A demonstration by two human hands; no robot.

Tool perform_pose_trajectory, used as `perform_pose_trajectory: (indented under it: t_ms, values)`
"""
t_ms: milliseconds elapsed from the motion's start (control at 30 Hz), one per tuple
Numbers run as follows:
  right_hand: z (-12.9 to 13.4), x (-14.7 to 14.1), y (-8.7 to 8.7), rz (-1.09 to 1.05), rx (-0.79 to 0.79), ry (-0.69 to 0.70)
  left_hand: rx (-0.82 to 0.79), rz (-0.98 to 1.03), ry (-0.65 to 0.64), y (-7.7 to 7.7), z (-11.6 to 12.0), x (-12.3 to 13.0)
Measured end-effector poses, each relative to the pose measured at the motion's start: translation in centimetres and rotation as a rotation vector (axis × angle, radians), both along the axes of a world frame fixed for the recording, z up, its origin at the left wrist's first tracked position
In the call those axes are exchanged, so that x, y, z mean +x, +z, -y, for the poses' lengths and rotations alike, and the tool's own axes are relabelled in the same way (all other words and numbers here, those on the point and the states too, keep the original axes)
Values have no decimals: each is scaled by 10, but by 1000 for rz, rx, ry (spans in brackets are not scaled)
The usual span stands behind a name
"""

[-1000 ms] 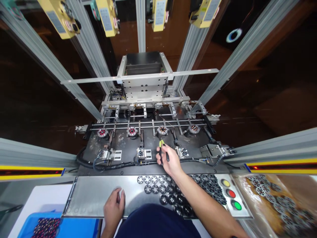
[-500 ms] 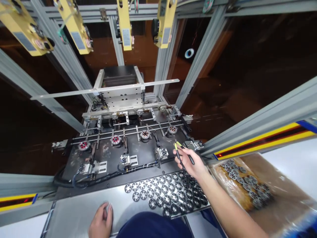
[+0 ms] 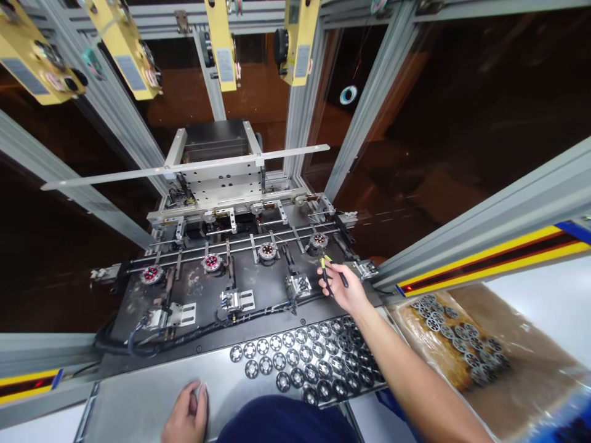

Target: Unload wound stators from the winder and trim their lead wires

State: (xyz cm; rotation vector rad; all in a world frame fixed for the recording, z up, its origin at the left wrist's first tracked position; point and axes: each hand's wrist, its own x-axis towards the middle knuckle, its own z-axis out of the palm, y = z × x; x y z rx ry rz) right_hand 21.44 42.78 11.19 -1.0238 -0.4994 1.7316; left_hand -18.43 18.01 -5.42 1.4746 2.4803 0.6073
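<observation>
My right hand [image 3: 346, 288] is closed round a pair of pliers [image 3: 325, 271] with black and yellow-green handles. Their tip is near the rightmost round fixture [image 3: 318, 241], which holds a wound part; whether they touch is too small to tell. Three more fixtures stand to the left: one with a dark-centred part [image 3: 268, 251] and two with red-centred parts [image 3: 213, 263], [image 3: 151, 274]. My left hand [image 3: 185, 415] rests on the metal tray [image 3: 138, 384], fingers curled together; what they hold, if anything, is hidden. Several black ring parts [image 3: 305, 353] lie in rows right of it.
Yellow units [image 3: 225, 55] hang overhead. A long metal bar [image 3: 194, 166] crosses above the fixtures. Clamp blocks [image 3: 237, 300] and a black cable [image 3: 184, 337] lie in front of them. A plastic-lined box [image 3: 521, 369] with metal rings stands right, beside a yellow sensor bar [image 3: 484, 261].
My right hand and the pliers have moved slightly up and left, nearer the rightmost fixture. The camera view has shifted a little. My left hand has stayed on the tray.
</observation>
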Motion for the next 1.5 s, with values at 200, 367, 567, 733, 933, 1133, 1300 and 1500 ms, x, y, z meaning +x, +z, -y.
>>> perform_pose_trajectory:
  t_ms: [200, 367, 567, 733, 933, 1133, 1300, 1500]
  values:
    - [-2, 0, -1, 6, 11, 5, -22, 63, 50, 0, 2, 0]
    - [-3, -4, 6, 10, 61, 13, -31, 147, 97, 4, -1, 1]
    - [59, -17, 51, -9, 190, 308, -15, 310, 159, 23, -11, 11]
    - [107, -88, 48, 170, 338, 990, 10, 571, 167, 58, -16, 27]
    - [126, -218, 8, 825, 471, 1257, -38, 1015, 205, 91, 3, 39]
    - [151, -241, -12, 1070, 602, 1338, -10, 1146, 307, 92, 18, 40]
    - [154, -233, -20, 1145, 717, 1374, 54, 1083, 289, 86, 12, 42]
    - [138, -226, -22, 1117, 831, 1327, 80, 920, 187, 84, 8, 41]
